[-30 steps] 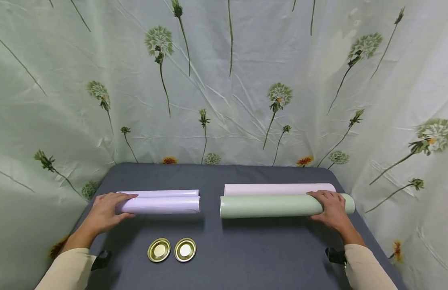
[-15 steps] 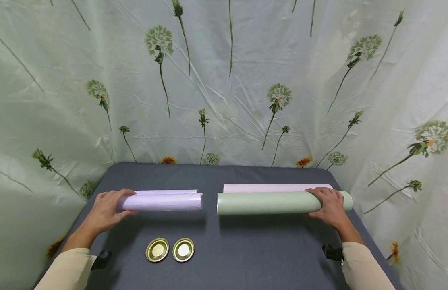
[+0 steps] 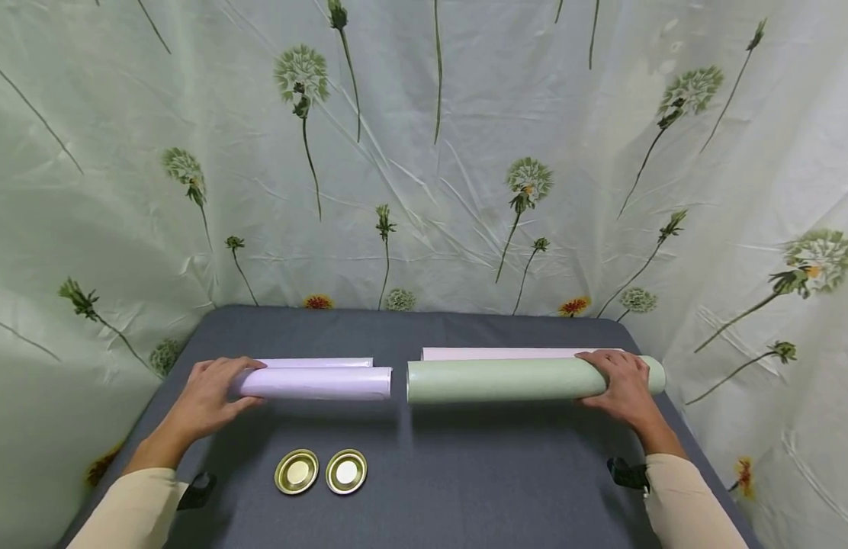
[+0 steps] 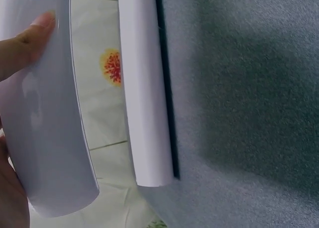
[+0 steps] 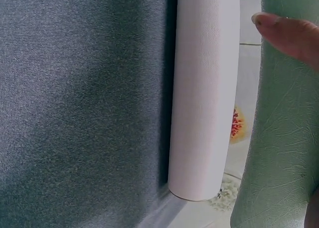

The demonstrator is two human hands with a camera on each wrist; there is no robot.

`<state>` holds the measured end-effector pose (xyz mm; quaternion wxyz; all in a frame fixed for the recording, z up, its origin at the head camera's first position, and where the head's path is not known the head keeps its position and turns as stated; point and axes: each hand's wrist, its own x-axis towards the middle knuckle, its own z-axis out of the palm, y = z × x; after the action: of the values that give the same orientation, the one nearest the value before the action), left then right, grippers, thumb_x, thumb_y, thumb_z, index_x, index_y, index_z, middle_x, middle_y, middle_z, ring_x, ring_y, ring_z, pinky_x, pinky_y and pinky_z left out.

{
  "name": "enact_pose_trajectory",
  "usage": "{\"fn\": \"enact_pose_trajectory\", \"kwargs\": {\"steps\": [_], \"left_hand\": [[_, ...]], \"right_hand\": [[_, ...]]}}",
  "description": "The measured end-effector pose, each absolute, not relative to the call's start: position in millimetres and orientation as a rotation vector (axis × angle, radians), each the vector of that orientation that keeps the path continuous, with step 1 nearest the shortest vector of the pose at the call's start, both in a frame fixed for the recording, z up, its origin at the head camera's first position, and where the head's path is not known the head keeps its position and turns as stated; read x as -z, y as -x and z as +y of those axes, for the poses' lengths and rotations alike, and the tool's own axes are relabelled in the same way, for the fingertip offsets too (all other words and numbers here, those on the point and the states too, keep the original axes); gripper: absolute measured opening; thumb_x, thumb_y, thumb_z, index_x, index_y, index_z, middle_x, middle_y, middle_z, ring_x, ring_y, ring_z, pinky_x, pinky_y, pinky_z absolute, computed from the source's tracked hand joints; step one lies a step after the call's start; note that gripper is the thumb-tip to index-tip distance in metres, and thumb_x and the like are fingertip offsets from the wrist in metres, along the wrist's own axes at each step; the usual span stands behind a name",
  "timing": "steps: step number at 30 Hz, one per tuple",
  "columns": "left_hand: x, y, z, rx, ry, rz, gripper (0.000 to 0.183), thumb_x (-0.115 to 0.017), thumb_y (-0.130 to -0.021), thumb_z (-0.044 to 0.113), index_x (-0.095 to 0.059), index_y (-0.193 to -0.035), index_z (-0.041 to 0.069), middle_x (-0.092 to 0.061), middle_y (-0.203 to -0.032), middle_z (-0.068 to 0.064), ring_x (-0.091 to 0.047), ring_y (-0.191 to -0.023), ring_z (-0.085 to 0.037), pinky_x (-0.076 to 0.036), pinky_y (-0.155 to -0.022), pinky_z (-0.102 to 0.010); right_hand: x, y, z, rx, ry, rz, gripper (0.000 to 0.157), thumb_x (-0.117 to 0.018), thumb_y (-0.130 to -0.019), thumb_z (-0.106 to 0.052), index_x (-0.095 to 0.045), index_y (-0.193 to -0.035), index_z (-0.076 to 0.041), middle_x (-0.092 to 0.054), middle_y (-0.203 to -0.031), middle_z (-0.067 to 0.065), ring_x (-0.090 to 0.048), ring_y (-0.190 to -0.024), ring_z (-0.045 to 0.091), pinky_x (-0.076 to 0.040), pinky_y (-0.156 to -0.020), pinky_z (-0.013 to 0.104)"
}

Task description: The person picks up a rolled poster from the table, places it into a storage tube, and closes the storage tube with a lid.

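My left hand [image 3: 214, 396] grips the left end of a glossy lilac roll [image 3: 321, 383], thumb on the near side and fingers over the top. A second lilac roll [image 4: 144, 88] lies on the table behind it. On the right, my right hand [image 3: 623, 386] holds a thicker pale green roll [image 3: 493, 381] near its right end. Behind that one a pale pink roll [image 5: 204, 93] rests on the table. Both held rolls are level and raised above the table, as the wrist views show. Their inner ends face each other across a narrow gap.
Two gold-coloured round lids [image 3: 297, 472] with pale centres lie side by side on the dark grey table [image 3: 493, 488], in front of the lilac rolls. A white curtain [image 3: 424, 152] printed with dandelions hangs behind the table and along its sides.
Both held rolls have risen from the table. The lilac roll has shifted right and the green one slightly left, narrowing the gap between them. The two rolls behind have stayed put.
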<state>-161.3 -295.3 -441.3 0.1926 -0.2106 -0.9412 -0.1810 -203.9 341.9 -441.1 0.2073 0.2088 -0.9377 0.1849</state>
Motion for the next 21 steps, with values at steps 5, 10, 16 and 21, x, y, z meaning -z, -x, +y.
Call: {"fn": "enact_pose_trajectory", "kwargs": {"steps": [5,10,16,21], "left_hand": [[441,163,-292,0.517,0.602,-2.622,0.051,-0.089,-0.062,0.013,-0.063,-0.105,0.008,-0.067,-0.101,-0.012,-0.058,-0.094,-0.034,-0.031,-0.082,-0.052],[440,165,-288,0.52,0.62,-2.571,0.051,-0.089,-0.061,0.013,-0.064,-0.105,0.008,-0.066,-0.101,-0.011,-0.057,-0.095,-0.032,-0.031,-0.081,-0.051],[440,165,-282,0.527,0.611,-2.577,0.052,-0.09,-0.061,0.012,-0.064,-0.106,0.007,-0.064,-0.102,-0.011,-0.058,-0.095,-0.033,-0.031,-0.082,-0.051],[440,166,-278,0.532,0.617,-2.58,0.052,-0.09,-0.061,0.014,-0.065,-0.106,0.007,-0.065,-0.102,-0.012,-0.058,-0.094,-0.032,-0.031,-0.082,-0.053]], "right_hand": [[439,204,342,-0.513,-0.577,-2.603,0.075,-0.095,-0.047,-0.014,-0.064,-0.114,-0.007,-0.061,-0.106,0.019,-0.049,-0.103,0.04,-0.025,-0.084,0.062],[439,205,344,-0.521,-0.564,-2.604,0.074,-0.095,-0.048,-0.014,-0.064,-0.114,-0.007,-0.06,-0.106,0.02,-0.048,-0.104,0.041,-0.025,-0.084,0.063],[439,204,345,-0.536,-0.553,-2.611,0.073,-0.094,-0.048,-0.015,-0.064,-0.114,-0.007,-0.06,-0.107,0.021,-0.047,-0.104,0.041,-0.024,-0.085,0.063],[439,203,345,-0.538,-0.558,-2.61,0.073,-0.094,-0.048,-0.015,-0.065,-0.114,-0.007,-0.06,-0.106,0.021,-0.047,-0.104,0.041,-0.024,-0.084,0.064]]}}
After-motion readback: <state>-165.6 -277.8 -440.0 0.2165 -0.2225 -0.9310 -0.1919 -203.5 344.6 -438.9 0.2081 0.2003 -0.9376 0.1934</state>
